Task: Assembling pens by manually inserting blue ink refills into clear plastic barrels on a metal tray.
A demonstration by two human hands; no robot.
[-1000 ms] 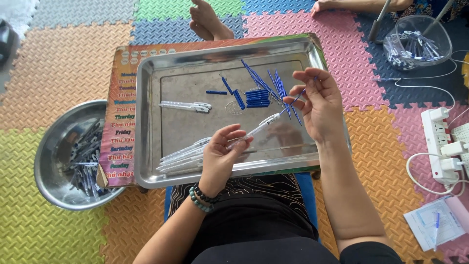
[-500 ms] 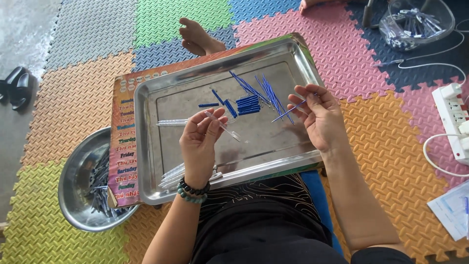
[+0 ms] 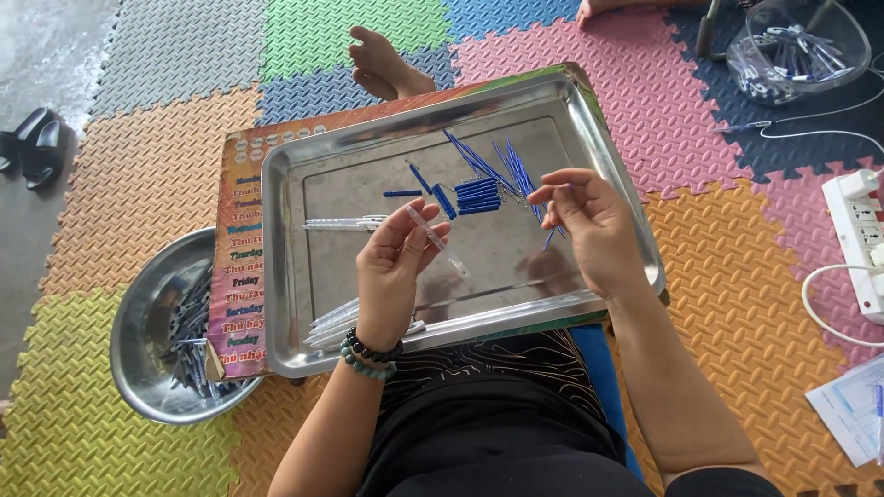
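Nearest the person, a small heap of clear pen barrels (image 3: 345, 319) lies at the near left edge of the steel tray (image 3: 368, 152), just beside the wrist with its bead bracelet (image 3: 370, 357). Above the tray's middle the left hand (image 3: 391, 267) pinches one clear pen barrel (image 3: 436, 241) between thumb and fingertips — the grip is at its far-left end, and the barrel's long axis runs diagonally, its free end pointing near and right, past the hand and over the bare tray floor. The other fingers are curled loosely.

To the right, the right hand (image 3: 589, 225) hovers over the tray with thumb and forefinger closed on a thin blue refill (image 3: 551, 230), which hangs down from the fingers with its tip slanting near and left; the remaining fingers are half open.

Further off, a scatter of blue refills (image 3: 483, 179) lies on the tray between and beyond the two hands, most of them slanting far-left to near-right. A few more clear barrels (image 3: 343, 222) lie left of the left hand. Left of the tray sits a round metal bowl (image 3: 138, 317) of parts — and at the far right a clear bowl (image 3: 801, 46).
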